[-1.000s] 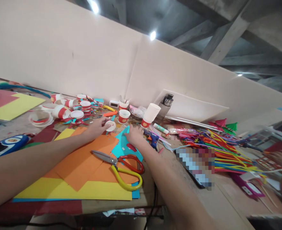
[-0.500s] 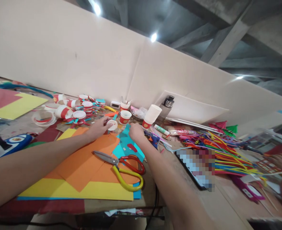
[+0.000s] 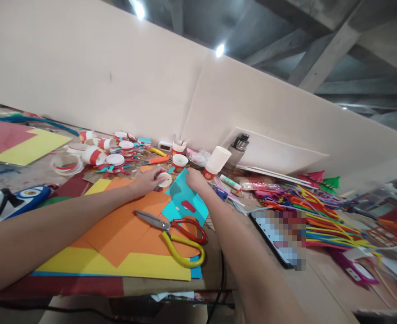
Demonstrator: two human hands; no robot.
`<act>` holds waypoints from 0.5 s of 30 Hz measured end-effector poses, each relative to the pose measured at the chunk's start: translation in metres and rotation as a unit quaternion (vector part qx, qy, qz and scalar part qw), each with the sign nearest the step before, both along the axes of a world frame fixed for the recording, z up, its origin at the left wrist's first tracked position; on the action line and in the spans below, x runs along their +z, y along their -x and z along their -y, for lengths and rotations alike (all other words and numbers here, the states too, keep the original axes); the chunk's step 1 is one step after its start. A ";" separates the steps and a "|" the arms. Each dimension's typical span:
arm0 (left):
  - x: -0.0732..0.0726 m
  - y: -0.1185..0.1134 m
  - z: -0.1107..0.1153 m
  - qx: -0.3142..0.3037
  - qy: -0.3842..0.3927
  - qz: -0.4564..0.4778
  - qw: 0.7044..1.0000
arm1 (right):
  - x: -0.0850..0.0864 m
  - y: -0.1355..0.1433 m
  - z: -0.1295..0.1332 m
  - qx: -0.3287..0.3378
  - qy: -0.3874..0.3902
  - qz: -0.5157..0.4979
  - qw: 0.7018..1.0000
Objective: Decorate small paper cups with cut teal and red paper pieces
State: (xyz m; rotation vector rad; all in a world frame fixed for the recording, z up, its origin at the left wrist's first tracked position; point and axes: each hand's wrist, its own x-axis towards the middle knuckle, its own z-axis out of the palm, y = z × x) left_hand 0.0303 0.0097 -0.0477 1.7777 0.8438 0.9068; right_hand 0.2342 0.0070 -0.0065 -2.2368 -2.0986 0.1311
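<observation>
My left hand [image 3: 148,181] is closed round the side of a small white cup piece [image 3: 165,180] above orange paper. The fingers of my right hand [image 3: 195,180] are bent at the upper edge of a turquoise sheet [image 3: 185,195]; whatever lies between their tips is hidden. A red scrap [image 3: 188,206] rests on that sheet. Scissors with one red and one yellow handle [image 3: 171,227] lie spread on the orange paper [image 3: 117,234]. Just behind my hands stands a red and white paper cup [image 3: 179,163].
Cut cup pieces [image 3: 115,162] crowd the back left. A stack of cups [image 3: 216,163], a bottle [image 3: 238,150] and a glue stick [image 3: 230,182] stand or lie behind my right hand. A phone [image 3: 275,238] and pipe cleaners [image 3: 319,216] lie to the right.
The cup piece in my left hand has tilted and shifted slightly. My right hand has moved a little, and the turquoise sheet's top edge is raised. At the far right, another person's hand has drawn back.
</observation>
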 end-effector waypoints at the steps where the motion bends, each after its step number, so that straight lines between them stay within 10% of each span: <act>1: 0.000 -0.001 -0.001 0.001 -0.018 -0.012 1.000 | -0.001 0.001 -0.002 0.006 0.002 -0.002 1.000; 6: 0.000 0.000 -0.003 0.025 -0.119 -0.021 0.992 | -0.005 0.002 -0.008 0.031 0.015 -0.009 0.999; 15: 0.004 0.003 -0.002 0.026 -0.083 0.069 0.994 | -0.007 0.005 -0.014 0.056 0.022 -0.014 0.998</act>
